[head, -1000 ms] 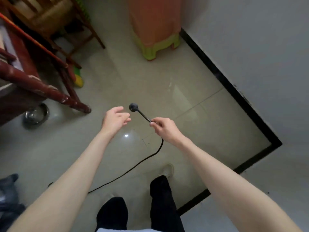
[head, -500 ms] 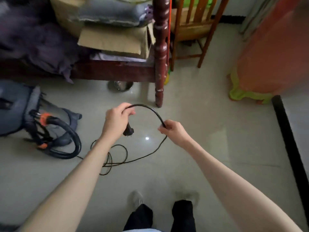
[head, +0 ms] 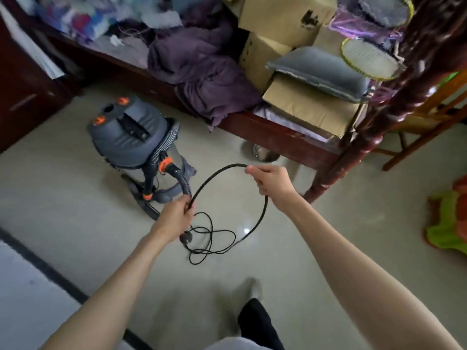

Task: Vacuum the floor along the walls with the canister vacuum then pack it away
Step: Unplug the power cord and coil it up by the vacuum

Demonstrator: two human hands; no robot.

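Over pale floor tiles (head: 75, 210), left hand (head: 177, 214) and right hand (head: 274, 181), each grip curled round black cord (head: 262, 213).

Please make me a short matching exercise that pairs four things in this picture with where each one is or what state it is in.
Things:
1. power cord
2. canister vacuum
3. purple blanket
4. metal bowl

Places or states:
A. on the floor under the bed frame
B. hanging over the bed's edge
C. looped between the left hand and right hand
D. standing on the floor beside the bed

Pairs: 1-C, 2-D, 3-B, 4-A
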